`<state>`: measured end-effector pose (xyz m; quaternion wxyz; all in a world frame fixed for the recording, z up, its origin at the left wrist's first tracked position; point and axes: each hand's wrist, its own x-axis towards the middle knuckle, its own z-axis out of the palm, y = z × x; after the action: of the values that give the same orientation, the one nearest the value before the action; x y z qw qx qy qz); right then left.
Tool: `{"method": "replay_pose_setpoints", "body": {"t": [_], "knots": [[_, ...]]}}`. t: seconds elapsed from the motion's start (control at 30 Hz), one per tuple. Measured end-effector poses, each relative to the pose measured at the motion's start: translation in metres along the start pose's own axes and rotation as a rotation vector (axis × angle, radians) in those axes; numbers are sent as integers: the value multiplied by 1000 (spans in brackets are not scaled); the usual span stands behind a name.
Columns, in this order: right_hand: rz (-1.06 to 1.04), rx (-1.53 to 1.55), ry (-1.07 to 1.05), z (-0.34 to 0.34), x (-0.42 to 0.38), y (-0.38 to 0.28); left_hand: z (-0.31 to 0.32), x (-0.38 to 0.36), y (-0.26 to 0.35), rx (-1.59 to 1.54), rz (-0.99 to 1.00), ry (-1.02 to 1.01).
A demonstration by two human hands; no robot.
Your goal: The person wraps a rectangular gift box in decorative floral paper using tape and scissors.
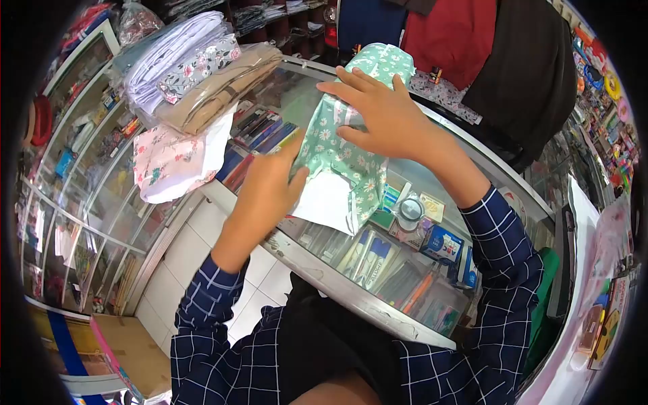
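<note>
Green daisy-patterned wrapping paper (368,172) lies on the glass counter, its near end folded over to show the white underside. The far part covers a rounded bulk (381,61). My right hand (378,111) rests on top of the paper with its fingers spread, holding nothing. At the paper's left edge is my left hand (270,189), its thumb apart over the paper and its other fingers partly hidden along the edge. A pink floral paper (179,158) with a white underside lies to the left, beneath packed brown cloth (223,88).
Folded lilac cloth (172,61) is stacked at the back left. The glass counter's metal front edge (324,277) runs below my hands, with boxes and pens inside. Dark and red garments (452,40) hang behind. A cardboard box (135,351) is at the lower left.
</note>
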<state>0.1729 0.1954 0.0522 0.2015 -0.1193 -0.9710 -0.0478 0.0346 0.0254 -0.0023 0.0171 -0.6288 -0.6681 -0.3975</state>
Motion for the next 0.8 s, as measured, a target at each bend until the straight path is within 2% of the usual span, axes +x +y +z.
{"method": "replay_pose_setpoints", "body": {"t": [0.07, 0.17, 0.23, 0.3, 0.37, 0.47, 0.57, 0.63, 0.7, 0.73, 0.8], "knots": [[37, 9, -37, -3, 1, -2, 1, -13, 7, 62, -18, 0], [42, -15, 30, 1, 0, -2, 2, -31, 25, 89, -24, 28], [1, 6, 32, 2, -2, 0, 1, -35, 30, 145, -49, 3], [-41, 24, 38, 1, -2, 3, 1, -43, 25, 243, 48, 17], [-83, 40, 51, 1, -4, 5, -11, -45, 30, 240, 21, -63], [-131, 54, 39, -3, -5, 6, -30, -37, 26, 17, -47, -109], [-136, 125, 9, -6, -3, 8, -22, -10, 31, -362, -139, 198], [-139, 150, 2, -7, -3, 8, -9, 10, 19, -237, -10, 268], [-167, 128, 20, -6, -5, 9, -10, 24, 29, -80, -68, 152], [-152, 116, 13, -6, -5, 9, -12, 33, 34, -8, -96, 31], [-120, 93, -1, -5, -6, 7, -4, 36, 34, 202, -73, 47]]}}
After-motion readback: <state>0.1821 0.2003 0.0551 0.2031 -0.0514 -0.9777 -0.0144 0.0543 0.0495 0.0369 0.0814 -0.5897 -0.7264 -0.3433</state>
